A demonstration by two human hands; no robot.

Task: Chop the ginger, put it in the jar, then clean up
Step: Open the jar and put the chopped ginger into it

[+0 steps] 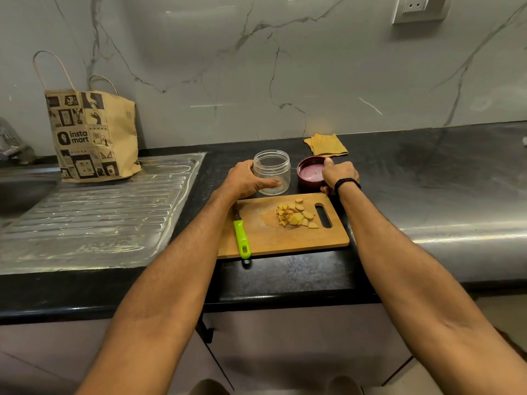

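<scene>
The left hand (245,181) curls round the open jar (273,172), thumb across its front. The right hand (339,173) grips the upturned lid (309,175) just beside it. Chopped ginger (296,215) lies heaped on the board (285,238), with the knife (242,238) by its left edge. A cloth (326,144) lies behind the lid.

Both bare forearms reach forward from the lower corners, drawing slightly closer toward the wrists. The left hand (245,181) curls round the jar (275,166), thumb stretched across its near side, fingers wrapped behind. The right hand (340,173), knuckles up, appears to pinch the lid (309,173) by its right edge, though its lower fingers are hidden. A black band (348,182) circles the right wrist.
</scene>
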